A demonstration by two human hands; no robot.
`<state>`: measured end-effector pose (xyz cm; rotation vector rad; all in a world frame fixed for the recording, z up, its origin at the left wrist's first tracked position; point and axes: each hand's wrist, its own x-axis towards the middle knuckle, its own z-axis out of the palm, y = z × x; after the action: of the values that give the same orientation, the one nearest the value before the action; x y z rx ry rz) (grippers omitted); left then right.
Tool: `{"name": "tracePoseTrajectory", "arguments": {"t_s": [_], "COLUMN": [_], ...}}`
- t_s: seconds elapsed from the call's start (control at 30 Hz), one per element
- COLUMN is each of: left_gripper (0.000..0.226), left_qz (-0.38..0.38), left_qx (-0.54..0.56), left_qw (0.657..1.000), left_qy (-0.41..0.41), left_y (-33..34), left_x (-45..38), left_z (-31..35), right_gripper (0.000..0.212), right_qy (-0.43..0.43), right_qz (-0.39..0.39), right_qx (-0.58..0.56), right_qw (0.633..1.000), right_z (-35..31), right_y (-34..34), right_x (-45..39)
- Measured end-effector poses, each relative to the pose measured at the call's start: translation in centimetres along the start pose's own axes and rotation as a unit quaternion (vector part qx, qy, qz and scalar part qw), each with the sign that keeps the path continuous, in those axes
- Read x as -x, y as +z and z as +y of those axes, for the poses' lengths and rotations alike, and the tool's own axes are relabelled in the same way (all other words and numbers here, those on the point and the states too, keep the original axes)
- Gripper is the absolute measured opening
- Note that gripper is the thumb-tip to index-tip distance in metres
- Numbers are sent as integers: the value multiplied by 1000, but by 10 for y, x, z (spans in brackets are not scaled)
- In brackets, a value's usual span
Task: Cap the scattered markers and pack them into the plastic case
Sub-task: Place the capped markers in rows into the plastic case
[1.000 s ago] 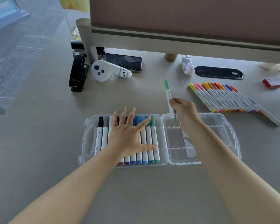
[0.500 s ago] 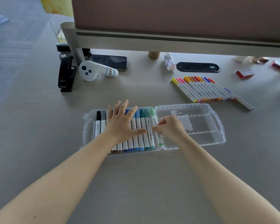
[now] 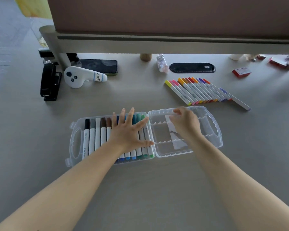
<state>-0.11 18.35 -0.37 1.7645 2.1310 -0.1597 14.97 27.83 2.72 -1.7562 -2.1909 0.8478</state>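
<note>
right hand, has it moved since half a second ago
Yes. The right hand has left the green marker in the case's left half and now hangs, loosely curled and empty, over the right half of the plastic case.

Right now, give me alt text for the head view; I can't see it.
A left hand presses flat on markers packed in the left half of an open plastic case, while the empty right hand hovers over the bare right half. A row of capped markers lies on the table beyond.

A row of markers lies in the case's left half; loose markers lie behind its right half.
</note>
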Motion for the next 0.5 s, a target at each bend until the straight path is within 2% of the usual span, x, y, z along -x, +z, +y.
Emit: {"name": "tracePoseTrajectory", "arguments": {"t_s": [0.23, 0.5], "left_gripper": [87, 89], "left_qz": [-5, 39], "left_qx": [-29, -27], "left_qw": [998, 997], "left_qy": [47, 56], "left_y": [1, 2], "left_x": [-26, -65], "left_z": [49, 93], "right_gripper": [36, 32], "right_qy": [17, 6], "right_qz": [65, 96], "right_qx": [18, 53], "right_qw": [998, 994], "right_z": [42, 75], "right_y": [-32, -53], "right_x": [-59, -118]}}
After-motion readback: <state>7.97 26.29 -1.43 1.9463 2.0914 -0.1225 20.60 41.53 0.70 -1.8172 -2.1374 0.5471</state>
